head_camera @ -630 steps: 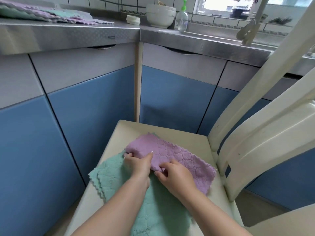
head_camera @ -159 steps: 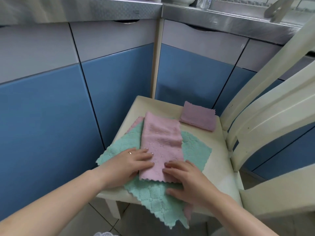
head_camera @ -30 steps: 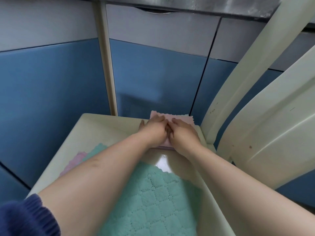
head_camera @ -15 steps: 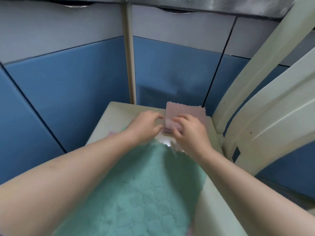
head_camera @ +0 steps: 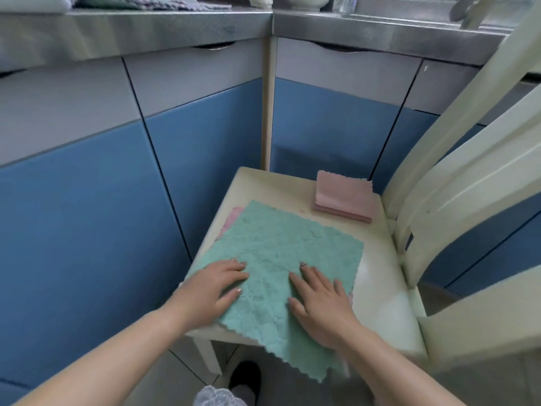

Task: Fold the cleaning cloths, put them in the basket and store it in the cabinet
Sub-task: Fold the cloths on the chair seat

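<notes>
A green cleaning cloth (head_camera: 281,253) lies spread flat on the cream chair seat (head_camera: 380,294), its near corner hanging over the front edge. A pink cloth (head_camera: 232,216) peeks out from under its left side. My left hand (head_camera: 213,288) and my right hand (head_camera: 319,297) both rest flat on the green cloth's near part, fingers spread, gripping nothing. A stack of folded pink and purple cloths (head_camera: 344,197) sits at the seat's far right corner. No basket is in view.
The chair's backrest (head_camera: 468,171) rises on the right. Blue and grey cabinet doors (head_camera: 205,136) form a corner behind the chair. More cloths (head_camera: 140,1) lie on the steel counter (head_camera: 146,27) at top left. A dark shoe (head_camera: 246,376) shows on the floor.
Both hands have left the folded pink cloth at the far corner and drawn back onto the green cloth. The view has pulled back and tilted up.
</notes>
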The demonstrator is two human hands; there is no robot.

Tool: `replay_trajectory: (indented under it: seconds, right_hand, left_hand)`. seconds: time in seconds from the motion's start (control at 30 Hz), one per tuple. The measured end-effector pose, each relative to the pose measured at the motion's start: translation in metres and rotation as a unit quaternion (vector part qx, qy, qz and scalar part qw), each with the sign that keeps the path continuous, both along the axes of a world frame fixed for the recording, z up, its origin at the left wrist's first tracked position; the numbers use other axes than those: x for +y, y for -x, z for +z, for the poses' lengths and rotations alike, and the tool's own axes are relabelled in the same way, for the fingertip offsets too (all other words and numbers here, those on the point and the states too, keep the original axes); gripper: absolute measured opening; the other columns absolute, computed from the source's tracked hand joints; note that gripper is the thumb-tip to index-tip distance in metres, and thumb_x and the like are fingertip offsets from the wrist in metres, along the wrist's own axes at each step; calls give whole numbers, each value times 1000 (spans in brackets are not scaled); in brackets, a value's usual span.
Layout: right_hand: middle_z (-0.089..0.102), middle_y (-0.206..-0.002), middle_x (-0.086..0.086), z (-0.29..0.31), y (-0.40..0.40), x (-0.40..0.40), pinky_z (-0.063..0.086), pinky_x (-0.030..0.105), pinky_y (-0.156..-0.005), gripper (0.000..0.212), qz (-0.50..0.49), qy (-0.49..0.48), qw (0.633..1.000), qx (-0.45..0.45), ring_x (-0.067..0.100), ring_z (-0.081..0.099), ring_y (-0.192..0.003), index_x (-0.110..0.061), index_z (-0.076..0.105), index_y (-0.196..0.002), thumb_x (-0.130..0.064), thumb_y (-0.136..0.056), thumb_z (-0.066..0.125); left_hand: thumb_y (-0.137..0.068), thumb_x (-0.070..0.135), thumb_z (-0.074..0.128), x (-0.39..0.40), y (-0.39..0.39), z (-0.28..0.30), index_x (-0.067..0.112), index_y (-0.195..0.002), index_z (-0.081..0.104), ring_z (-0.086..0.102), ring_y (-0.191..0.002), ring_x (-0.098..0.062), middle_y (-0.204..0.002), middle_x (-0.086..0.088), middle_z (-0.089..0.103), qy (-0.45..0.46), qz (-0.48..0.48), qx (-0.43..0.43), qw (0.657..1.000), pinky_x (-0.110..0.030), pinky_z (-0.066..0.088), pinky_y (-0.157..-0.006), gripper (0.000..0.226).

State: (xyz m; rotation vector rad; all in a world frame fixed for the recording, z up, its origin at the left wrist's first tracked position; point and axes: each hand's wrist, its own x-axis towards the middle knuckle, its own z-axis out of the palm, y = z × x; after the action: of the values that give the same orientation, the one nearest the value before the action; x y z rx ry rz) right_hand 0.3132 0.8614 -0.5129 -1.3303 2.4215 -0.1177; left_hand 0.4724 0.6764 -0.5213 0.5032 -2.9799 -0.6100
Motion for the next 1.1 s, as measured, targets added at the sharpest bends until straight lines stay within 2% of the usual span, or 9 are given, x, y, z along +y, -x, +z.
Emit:
replay_trajectory:
  seconds: [0.13, 0.27, 0.4, 0.47, 0.57, 0.7, 0.83, 0.93, 1.1]
  right_hand:
    - [0, -159, -12, 1, 20, -5, -7, 50, -116, 52, 9, 8, 1000, -27, 8, -5, -145, -34, 18, -147, -34, -96, 32]
    - [10, -158, -11, -3, 36, 1, -9, 54, -114, 53, 51, 24, 997, 46, 10, 2, -146, -34, 24, -145, -30, -93, 38]
    - [59, -123, -5, -8, 13, 25, 27, 50, -110, 36, 97, 219, 962, 132, 19, 54, -117, -27, 60, -118, -42, -87, 50]
    - [61, -110, -7, -13, -3, 46, 43, 41, -97, 42, 155, 243, 948, 137, 15, 56, -102, -26, 61, -110, -55, -80, 56]
    - [59, -115, -6, -23, -14, 68, 47, 34, -86, 48, 185, 205, 949, 150, 17, 57, -101, -26, 57, -112, -52, -72, 66]
    - [65, -112, -7, -22, -12, 71, 53, 26, -80, 16, 161, 270, 943, 115, 14, 62, -99, -22, 65, -99, -26, -83, 63]
    - [66, -104, -8, -15, -8, 70, 51, 21, -71, 6, 148, 273, 943, 116, 13, 65, -92, -20, 62, -89, -19, -82, 62]
    - [63, -107, -4, -16, -6, 76, 50, 22, -75, 31, 133, 236, 956, 115, 15, 60, -96, -20, 60, -91, -15, -64, 74]
    - [69, -92, -4, -15, -2, 89, 52, 27, -66, 8, 86, 252, 955, 131, 18, 65, -81, -19, 54, -79, -18, -72, 52]
  left_hand:
    - [-76, 63, 10, 32, -3, -8, 27, -146, 30, 11, -145, -9, -156, 8, 20, 46, 28, -12, 998, -18, -8, -110, 81]
    - [-78, 67, 14, 57, -6, -13, 32, -149, 15, -5, -146, -14, -158, 8, -1, 77, 23, -44, 996, -27, -12, -112, 80]
    - [-80, 61, 40, 51, -19, -14, 31, -136, 42, 30, -140, -22, -149, 0, 37, 114, -47, -4, 992, -45, 16, -114, 63]
    - [-79, 56, 48, 45, -28, -17, 30, -128, 49, 44, -131, -22, -139, 0, 50, 140, -77, -1, 987, -49, 29, -107, 56]
    - [-79, 43, 56, 41, -36, -17, 27, -123, 57, 48, -129, -23, -136, -2, 54, 113, -97, 12, 989, -49, 32, -106, 46]
    - [-92, 43, 36, 38, -35, -11, 26, -111, 68, 44, -130, -11, -133, 4, 56, 47, -81, 66, 993, -39, 32, -110, 41]
    - [-84, 30, 44, 32, -36, -9, 25, -111, 67, 44, -126, -2, -130, 10, 58, 32, -55, 88, 994, -24, 36, -106, 35]
    - [-73, 19, 53, 29, -46, -7, 26, -109, 68, 50, -117, -3, -123, 11, 62, 60, -42, 89, 993, -18, 40, -96, 39]
    - [-80, 32, 41, 23, -64, -5, 27, -102, 71, 59, -105, 3, -110, 20, 67, 40, 39, 139, 989, -22, 50, -89, 39]
